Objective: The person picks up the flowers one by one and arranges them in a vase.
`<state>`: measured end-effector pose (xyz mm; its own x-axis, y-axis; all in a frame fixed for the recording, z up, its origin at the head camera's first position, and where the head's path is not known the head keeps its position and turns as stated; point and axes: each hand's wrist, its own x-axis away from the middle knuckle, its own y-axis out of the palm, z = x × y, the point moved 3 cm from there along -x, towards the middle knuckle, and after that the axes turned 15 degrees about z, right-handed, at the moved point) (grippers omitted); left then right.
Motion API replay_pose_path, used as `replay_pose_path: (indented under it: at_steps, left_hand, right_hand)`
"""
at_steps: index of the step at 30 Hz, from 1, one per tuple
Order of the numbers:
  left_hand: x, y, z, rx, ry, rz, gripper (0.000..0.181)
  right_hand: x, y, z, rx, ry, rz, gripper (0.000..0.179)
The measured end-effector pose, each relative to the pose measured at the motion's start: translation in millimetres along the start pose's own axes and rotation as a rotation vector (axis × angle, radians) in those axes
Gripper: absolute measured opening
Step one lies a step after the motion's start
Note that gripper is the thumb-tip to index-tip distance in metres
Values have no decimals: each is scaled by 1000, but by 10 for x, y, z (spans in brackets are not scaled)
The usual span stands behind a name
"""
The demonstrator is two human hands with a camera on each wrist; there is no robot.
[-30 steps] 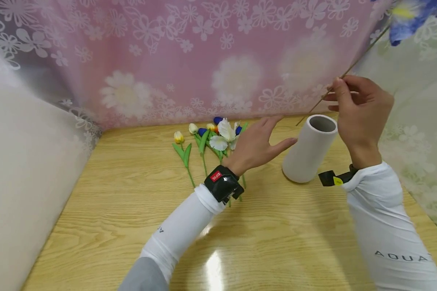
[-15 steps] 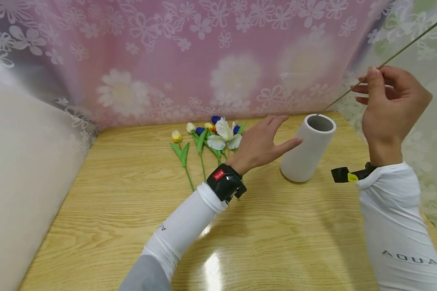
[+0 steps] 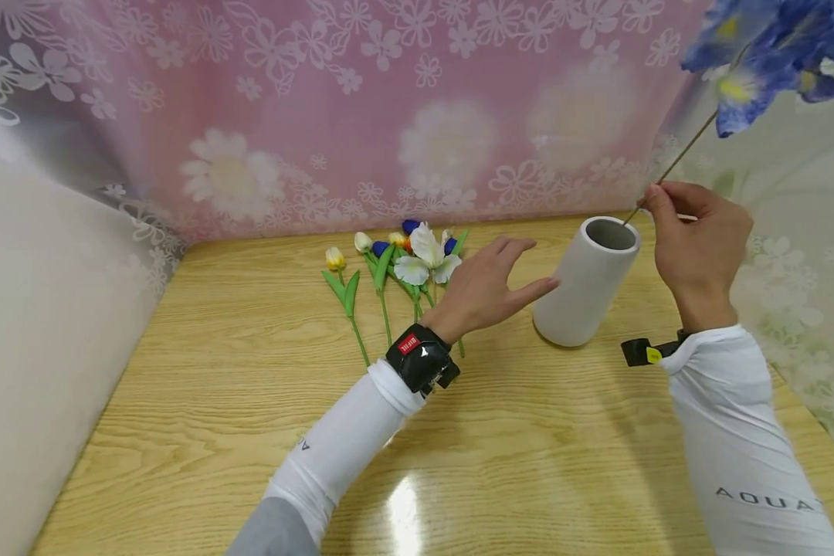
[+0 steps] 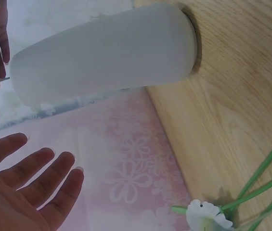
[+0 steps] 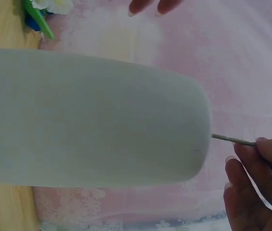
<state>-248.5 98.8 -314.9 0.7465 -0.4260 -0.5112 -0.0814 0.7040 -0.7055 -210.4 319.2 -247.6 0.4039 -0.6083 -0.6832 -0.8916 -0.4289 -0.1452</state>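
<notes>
Between thumb and fingers my right hand pinches the thin brown stem of a blue artificial iris, whose petals with yellow centres rise at the upper right. The stem's lower end enters the mouth of a white vase, which stands upright on the table. In the right wrist view a short length of stem shows between the vase rim and the fingertips. My left hand is spread beside the vase, its fingers extended and holding nothing. In the left wrist view the left fingers are apart from the vase.
Left of the vase, several artificial flowers lie on the wooden table: a yellow-white tulip, a white iris, and blue and white tulips, partly hidden by the left hand. A pink floral curtain hangs behind, a pale green one at right.
My right hand moved right and up with the iris, then back down and left, bringing the stem's end into the vase mouth. The left hand stays nearly in place.
</notes>
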Motion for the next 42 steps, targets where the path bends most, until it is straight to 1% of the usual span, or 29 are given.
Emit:
replay_pose_path:
  at_steps: [2,6,8,10,12,15,18,25,28,34,35,37,40,42]
  left_hand:
    - [23,4,-25,8,-7,-5,65]
    - [61,11,-71,1,-23,-9,65]
    - [80,14,-94,-4,-29,-9,64]
    - [100,17,-115,-6,-35,-9,64]
    - [123,21,-135,-10,-38,-10,64]
    - [156,27,-168,-17,-45,-4,64]
    - [185,34,-205,-20,-46,12,63]
    - [250,27,-281,-16,-60,28,62]
    - [270,22,-306,-9,-59,33,61]
    - [303,10,-370,-1,-71,47,59]
    - [309,6,-382,1,-74,48,58]
    - [320,-3,-403,3,-79,47,57]
    - [335,-14,-434,10,-87,39,57]
    - [346,-21,-456,14,-97,31,58]
  right_hand:
    - [27,17,35,94,-33,-47,31]
    - [67,62,99,233,-15,-160,40]
    - [83,78,123,276,18,-210,45]
    - [94,91,136,278,24,-234,46]
    - [105,105,138,270,3,-239,44]
    - [132,123,143,262,-57,-247,38]
    - [169,129,161,268,-87,-258,36]
    - [235,121,198,283,-69,-261,40]
    - [238,115,184,299,-86,-265,41]
    - [228,98,107,315,-192,-247,40]
    - [228,92,95,323,-198,-245,41]
    - [233,70,78,351,-188,-255,45]
    - [248,17,64,403,-138,-277,50]
    - [262,-18,51,420,-107,-291,50]
